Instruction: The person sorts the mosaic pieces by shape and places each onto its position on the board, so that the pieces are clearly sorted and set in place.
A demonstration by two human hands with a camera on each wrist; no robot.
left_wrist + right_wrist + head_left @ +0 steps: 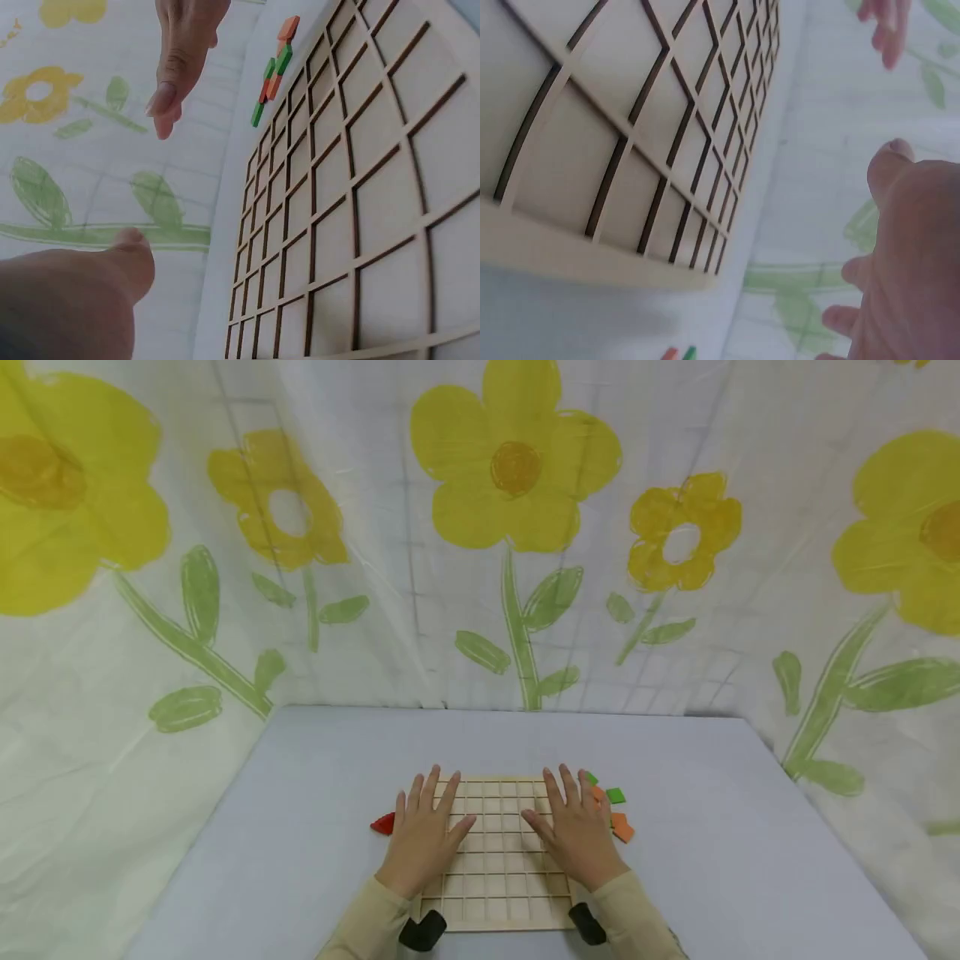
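wooden grid board point(495, 867) — flat on the table point(300, 827), near edge running crosswise, long axis unclear; left hand point(422, 843) and right hand point(581, 839) — fingers spread, raised over its left and right sides.

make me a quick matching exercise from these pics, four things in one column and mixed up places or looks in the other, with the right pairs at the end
Things
1. grid board
2. red item
3. orange pieces
4. flowered sheet

Places or looks
A. to the right of the grid board, among green pieces
B. hanging behind the table
C. pale, divided into square cells
D. to the left of the grid board, partly hidden

Right pairs
1-C
2-D
3-A
4-B
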